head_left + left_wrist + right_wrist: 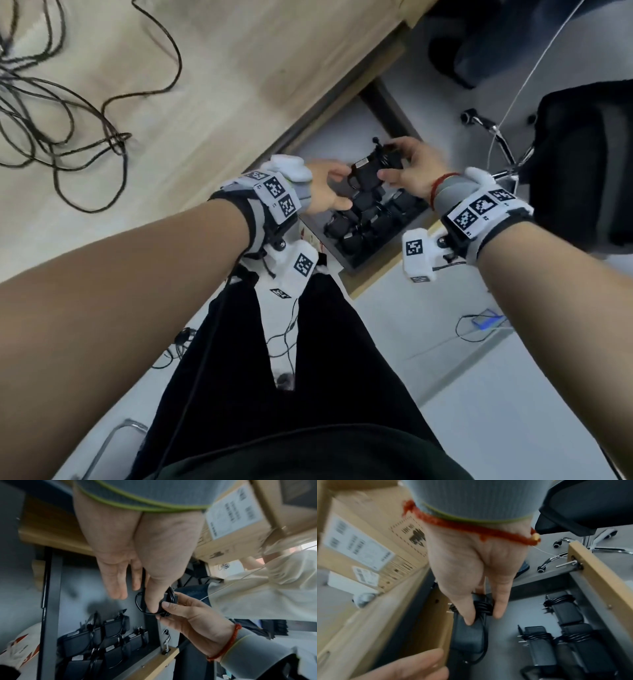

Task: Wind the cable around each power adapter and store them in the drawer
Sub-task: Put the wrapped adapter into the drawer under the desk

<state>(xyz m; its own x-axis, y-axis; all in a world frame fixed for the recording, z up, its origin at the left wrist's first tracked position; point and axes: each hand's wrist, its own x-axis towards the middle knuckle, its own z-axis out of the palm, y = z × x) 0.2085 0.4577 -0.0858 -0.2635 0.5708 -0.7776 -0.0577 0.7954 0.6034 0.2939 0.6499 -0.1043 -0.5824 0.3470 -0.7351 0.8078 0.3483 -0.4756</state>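
Observation:
I hold a black power adapter (368, 171) with its cable wound round it over the open drawer (363, 263). My right hand (394, 168) pinches its plug end between thumb and fingers, right over the wound coils (483, 607). My left hand (339, 188) is at the other end. Its thumb (152, 601) lies on the adapter (169, 596), and its other fingers (118, 588) stay straight. Several wound adapters (539, 649) lie in rows on the drawer's floor. The adapter (467, 639) hangs near the drawer's inner side, by the desk.
A tangle of loose black cables (51, 102) lies on the wooden desk (239, 85). A black office chair (582, 154) stands to the right of the drawer. A cardboard box (359, 540) sits under the desk. The drawer's wooden front (599, 581) has a metal handle.

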